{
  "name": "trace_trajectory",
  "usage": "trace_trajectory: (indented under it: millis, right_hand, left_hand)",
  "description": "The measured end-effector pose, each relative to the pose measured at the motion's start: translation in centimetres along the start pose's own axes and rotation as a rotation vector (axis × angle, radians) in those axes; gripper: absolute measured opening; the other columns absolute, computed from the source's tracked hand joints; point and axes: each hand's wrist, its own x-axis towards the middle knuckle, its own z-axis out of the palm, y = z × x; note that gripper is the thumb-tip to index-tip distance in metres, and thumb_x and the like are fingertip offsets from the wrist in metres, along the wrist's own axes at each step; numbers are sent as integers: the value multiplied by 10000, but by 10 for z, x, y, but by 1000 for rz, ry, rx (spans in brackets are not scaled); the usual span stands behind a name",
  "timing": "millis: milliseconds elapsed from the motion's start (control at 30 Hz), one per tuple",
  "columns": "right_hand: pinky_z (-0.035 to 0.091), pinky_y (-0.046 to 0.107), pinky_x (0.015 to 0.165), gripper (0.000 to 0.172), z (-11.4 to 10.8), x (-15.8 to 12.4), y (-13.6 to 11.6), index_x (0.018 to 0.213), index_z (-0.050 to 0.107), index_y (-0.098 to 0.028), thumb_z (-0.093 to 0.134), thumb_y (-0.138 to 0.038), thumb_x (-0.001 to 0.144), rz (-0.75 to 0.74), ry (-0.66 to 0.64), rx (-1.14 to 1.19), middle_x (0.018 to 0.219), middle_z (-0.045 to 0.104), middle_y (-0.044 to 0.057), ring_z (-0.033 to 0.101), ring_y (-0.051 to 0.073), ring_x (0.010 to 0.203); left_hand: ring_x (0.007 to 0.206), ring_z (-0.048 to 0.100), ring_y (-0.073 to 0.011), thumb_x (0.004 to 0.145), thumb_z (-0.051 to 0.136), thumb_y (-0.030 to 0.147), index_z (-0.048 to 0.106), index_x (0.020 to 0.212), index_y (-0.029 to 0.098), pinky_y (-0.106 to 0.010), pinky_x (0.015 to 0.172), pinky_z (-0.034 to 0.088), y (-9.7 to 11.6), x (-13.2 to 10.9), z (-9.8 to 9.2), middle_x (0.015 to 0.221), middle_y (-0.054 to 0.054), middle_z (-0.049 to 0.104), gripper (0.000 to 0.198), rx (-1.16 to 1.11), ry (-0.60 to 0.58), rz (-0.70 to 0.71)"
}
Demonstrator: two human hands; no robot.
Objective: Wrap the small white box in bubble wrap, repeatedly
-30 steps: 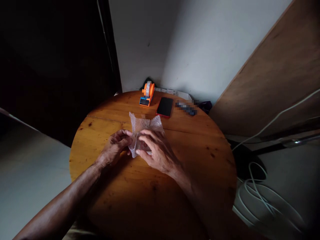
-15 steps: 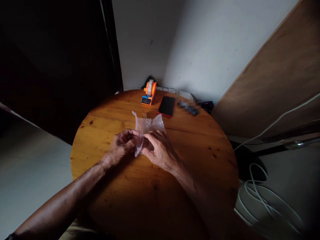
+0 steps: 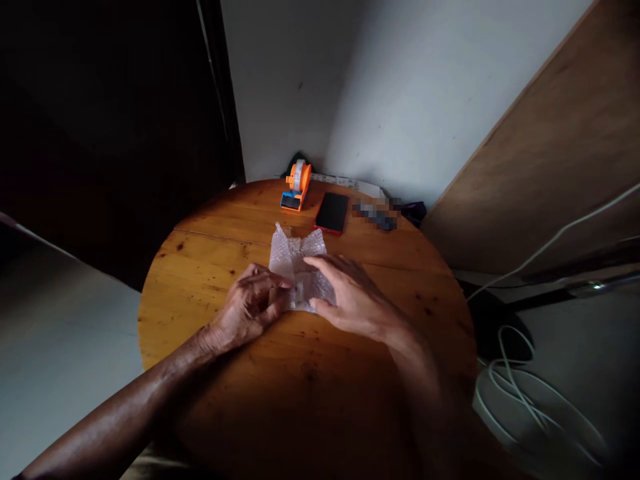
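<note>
A sheet of clear bubble wrap (image 3: 303, 248) lies folded on the wooden table in front of me, its far corners sticking up. My left hand (image 3: 250, 303) is at its near left side, index finger and thumb closed on the folded edge. Whatever is inside the fold, if anything, cannot be made out. Over the right part of the wrap, my right hand (image 3: 350, 297) is open, thumb and fingers spread apart with nothing between them.
On the round wooden table (image 3: 200, 253), an orange and blue tape dispenser (image 3: 296, 187) stands at the back. Right of it lie a dark phone with a red edge (image 3: 331, 213) and a blurred dark item (image 3: 375, 215). White cables (image 3: 520, 393) coil on the floor at right.
My right hand has let go of the bubble wrap, opened and moved right. The flap that was held up between both hands now lies folded down; my left hand stays on it.
</note>
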Motion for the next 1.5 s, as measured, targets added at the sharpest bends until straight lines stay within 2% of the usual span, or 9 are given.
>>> trace_trajectory:
  millis: [133,233,333,500,733,867,1067,1267,1500]
  right_hand:
    - [489,413,915,434,-23,-9,16,1253,556,-196,611,-255,827,229,26,77,1238,652,119,626,262,1096]
    - [514,360,733,391,-26,-11,26,1184,596,-192,631,-395,852,396,-30,80,1027,720,109,682,246,856]
    - [491,360,693,388,-18,-7,28,1154,615,-178,592,-458,887,462,-68,33,889,734,113,684,265,783]
    - [476,365,686,490,0,1,29,1271,542,-138,588,-432,880,499,-31,14,873,722,126,674,271,774]
    - [383,274,543,570,23,8,38,1315,476,-132,629,-219,773,487,20,232,644,602,-30,530,149,554]
    - [337,238,496,591,22,9,37,1334,456,-148,606,-189,764,510,82,399,581,527,-81,479,119,521]
    - [336,211,439,565,16,12,18,1298,464,-169,621,-216,757,533,156,732,628,553,-83,440,81,468]
    - [412,206,403,564,26,13,5,1255,495,-189,680,-300,734,534,206,994,676,562,-76,512,75,452]
    - [480,221,387,561,33,14,-1,1208,506,-179,720,-343,716,512,206,1086,690,582,-78,569,86,440]
  left_hand:
    - [984,596,-237,846,637,147,703,1050,216,-401,897,467,-3,1,3,969,-79,724,225,151,-54,223]
    - [975,595,-229,866,600,130,685,1059,207,-395,876,486,-3,1,4,986,-93,700,225,171,-52,269]
    - [1010,589,-232,874,585,137,682,1050,206,-394,877,497,-4,1,6,1044,-104,679,213,206,-57,276]
    - [1046,580,-248,872,567,154,682,1035,182,-413,911,489,-3,1,6,1112,-111,684,201,237,-97,276]
    - [1163,554,-275,842,552,142,647,1078,199,-449,986,431,-6,0,8,1190,-102,674,261,264,-132,261]
    - [1174,543,-279,857,556,166,636,1097,192,-448,983,428,-9,0,8,1206,-110,665,254,280,-146,289]
    - [1121,542,-279,822,564,132,656,1087,190,-452,955,445,-7,0,9,1195,-110,673,286,278,-131,276]
    - [1053,535,-260,849,533,128,654,1065,185,-424,913,468,-4,2,9,1175,-100,688,254,271,-114,305]
    - [1078,522,-260,881,514,137,637,1085,167,-434,957,447,-6,4,11,1171,-115,664,240,209,-140,349]
